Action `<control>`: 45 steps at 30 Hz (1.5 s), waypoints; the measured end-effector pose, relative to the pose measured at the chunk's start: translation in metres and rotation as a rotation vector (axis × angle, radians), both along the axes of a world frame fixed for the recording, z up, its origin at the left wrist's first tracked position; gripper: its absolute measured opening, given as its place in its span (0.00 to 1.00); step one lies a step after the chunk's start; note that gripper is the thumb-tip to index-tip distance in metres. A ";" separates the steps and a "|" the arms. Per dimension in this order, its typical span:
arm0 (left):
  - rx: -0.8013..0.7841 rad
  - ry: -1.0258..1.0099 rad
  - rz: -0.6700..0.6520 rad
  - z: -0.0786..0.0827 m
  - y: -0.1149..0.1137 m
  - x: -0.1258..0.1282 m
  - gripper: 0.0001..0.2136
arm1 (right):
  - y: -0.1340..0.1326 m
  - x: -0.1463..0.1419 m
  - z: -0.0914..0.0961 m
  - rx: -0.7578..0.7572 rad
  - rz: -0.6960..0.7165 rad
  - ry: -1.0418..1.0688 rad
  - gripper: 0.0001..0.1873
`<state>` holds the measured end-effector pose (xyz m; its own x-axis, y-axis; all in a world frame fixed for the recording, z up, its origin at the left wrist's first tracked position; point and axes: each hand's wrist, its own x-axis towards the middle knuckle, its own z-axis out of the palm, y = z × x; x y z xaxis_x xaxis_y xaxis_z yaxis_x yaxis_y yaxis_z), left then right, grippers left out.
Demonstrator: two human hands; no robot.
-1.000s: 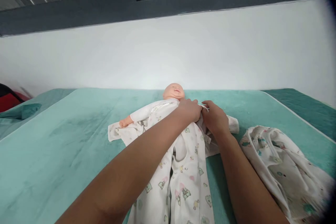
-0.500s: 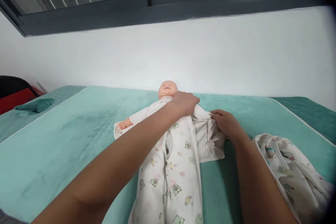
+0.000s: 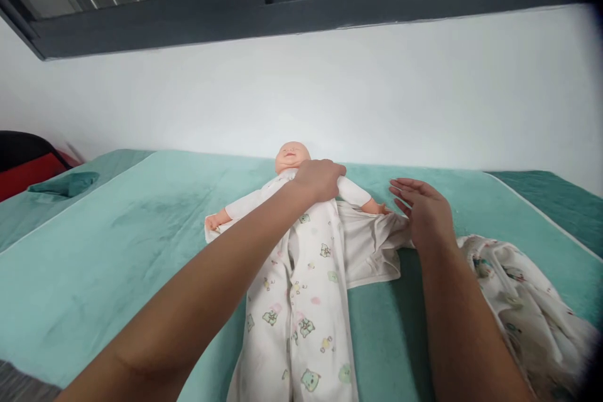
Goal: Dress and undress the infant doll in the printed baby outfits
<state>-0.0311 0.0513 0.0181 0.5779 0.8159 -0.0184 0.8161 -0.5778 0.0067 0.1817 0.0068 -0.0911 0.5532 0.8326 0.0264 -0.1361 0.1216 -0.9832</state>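
A baby doll [image 3: 293,155] in a white long-sleeved top lies face up, its arms spread to both sides. A white baby sleepsuit [image 3: 311,308] with green bear prints covers its lower body and legs. At the doll's shoulder and chest, my left hand [image 3: 323,179] is closed on the doll; its fingertips are hidden. The doll's right-side forearm [image 3: 374,206] shows bare at the wrist, above an opened-out sleepsuit sleeve [image 3: 372,242]. Beside that sleeve's end my right hand [image 3: 426,210] is open, fingers stretched toward the doll's hand. Whether its palm touches the cloth, I cannot tell.
Another printed white baby garment [image 3: 527,301] lies crumpled at the right, by my forearm. Everything rests on a teal bed cover [image 3: 141,226]. A white wall [image 3: 424,88] and a barred window stand behind. A red and black bag [image 3: 31,166] sits far left.
My right hand has let go at the doll's wrist and moved up and right, fingers spreading. The doll's hand now shows. My left hand stays at the shoulder.
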 end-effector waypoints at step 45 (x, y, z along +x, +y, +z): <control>0.069 -1.224 0.349 -0.096 -0.042 -0.119 0.09 | -0.016 -0.114 0.006 0.118 0.437 -0.833 0.17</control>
